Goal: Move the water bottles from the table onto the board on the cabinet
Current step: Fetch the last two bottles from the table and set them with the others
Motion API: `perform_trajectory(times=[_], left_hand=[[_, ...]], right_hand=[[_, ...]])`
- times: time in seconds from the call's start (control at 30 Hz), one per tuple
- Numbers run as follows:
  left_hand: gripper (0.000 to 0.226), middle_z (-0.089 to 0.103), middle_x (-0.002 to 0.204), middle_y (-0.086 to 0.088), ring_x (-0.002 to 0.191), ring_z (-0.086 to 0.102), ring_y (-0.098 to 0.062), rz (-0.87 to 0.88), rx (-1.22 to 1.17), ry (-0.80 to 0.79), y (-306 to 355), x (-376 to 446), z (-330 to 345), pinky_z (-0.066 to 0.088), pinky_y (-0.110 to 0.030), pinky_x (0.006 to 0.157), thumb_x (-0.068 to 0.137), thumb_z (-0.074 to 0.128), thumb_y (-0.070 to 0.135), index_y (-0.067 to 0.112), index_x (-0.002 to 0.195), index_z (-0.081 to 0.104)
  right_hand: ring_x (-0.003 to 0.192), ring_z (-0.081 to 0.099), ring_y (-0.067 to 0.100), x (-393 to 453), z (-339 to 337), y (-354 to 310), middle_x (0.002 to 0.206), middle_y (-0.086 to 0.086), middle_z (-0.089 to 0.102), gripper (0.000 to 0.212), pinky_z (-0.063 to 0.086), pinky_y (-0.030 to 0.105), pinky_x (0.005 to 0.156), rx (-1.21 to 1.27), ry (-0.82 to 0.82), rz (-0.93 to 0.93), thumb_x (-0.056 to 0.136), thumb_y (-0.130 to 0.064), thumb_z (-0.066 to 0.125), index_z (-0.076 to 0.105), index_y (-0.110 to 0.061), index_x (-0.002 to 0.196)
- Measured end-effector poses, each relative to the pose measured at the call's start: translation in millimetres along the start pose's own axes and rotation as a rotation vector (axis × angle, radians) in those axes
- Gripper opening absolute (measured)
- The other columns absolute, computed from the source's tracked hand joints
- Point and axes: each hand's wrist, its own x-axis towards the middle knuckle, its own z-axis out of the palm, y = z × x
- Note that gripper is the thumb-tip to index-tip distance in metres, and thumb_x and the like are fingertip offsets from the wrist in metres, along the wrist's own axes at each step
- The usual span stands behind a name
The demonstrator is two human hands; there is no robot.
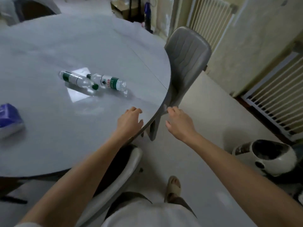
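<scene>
**A:** Two water bottles down on the round table [49, 46], both lying on their sides near the middle. What have you got?

**B:** The left bottle [78, 80] points its green cap toward the near edge; the right bottle [109, 82] has its cap aimed away to the left, red-and-green label facing up. They sit just beside each other, necks crossing close, and I can't tell whether they touch.

**A:** And the hands?

**B:** Left hand [128, 120] hovers over the near-right part of the table, fingers loosely bent, holding nothing, a relaxed, empty grip. It's well short of the bottles.

**A:** Right hand?

**B:** Right hand [177, 122] is out past the table's rim, above the floor, fingers loosely curled, also holding nothing. Its fingertips are right by the lower edge of the grey chair [186, 59]; touching or not, I can't say.

**A:** Anything else around?

**B:** A purple-and-white packet [9, 120] at the table's left edge, a pale chair [124, 169] tucked under the near side, and a round white appliance [268, 158] on the floor to the right. A sandalled foot [173, 185] below.
</scene>
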Motion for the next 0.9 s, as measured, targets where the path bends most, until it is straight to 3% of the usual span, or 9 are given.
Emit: perform_trajectory(times=[0.23,0.47,0.77,0.9], left_hand=[[0.043,0.049,0.138,-0.002,0.122,0.050,-0.025,-0.350,-0.017,0.101,-19,33,-13,0.049,-0.043,0.088,0.094,0.054,0.032,0.019,0.134,0.050],[0.043,0.050,0.136,-0.003,0.122,0.049,-0.025,-0.594,-0.068,0.176,-77,80,-18,0.046,-0.040,0.089,0.092,0.055,0.030,0.019,0.134,0.051],[0.043,0.050,0.135,-0.002,0.121,0.049,-0.025,-0.747,-0.144,0.207,-172,148,-38,0.044,-0.037,0.089,0.092,0.054,0.028,0.019,0.134,0.050],[0.053,0.047,0.136,-0.006,0.123,0.046,-0.026,-0.702,-0.142,0.193,-213,165,-45,0.043,-0.039,0.093,0.089,0.060,0.031,0.018,0.138,0.045]], right_hand=[[0.107,0.054,0.027,118,-6,16,0.123,0.009,0.054,0.037,0.046,0.038,0.086,0.026,-0.112,-0.302,0.092,-0.023,0.054,0.046,-0.011,0.127],[0.107,0.055,0.030,229,18,-37,0.125,0.010,0.053,0.044,0.047,0.040,0.083,-0.022,-0.213,-0.502,0.091,-0.027,0.055,0.043,-0.012,0.130],[0.117,0.047,0.032,359,78,-150,0.128,0.011,0.044,0.073,0.045,0.044,0.086,-0.002,-0.349,-0.457,0.080,-0.042,0.069,0.031,-0.017,0.138],[0.117,0.046,0.033,385,116,-171,0.127,0.012,0.045,0.087,0.045,0.040,0.079,0.044,-0.419,-0.410,0.077,-0.042,0.071,0.021,-0.020,0.145]])
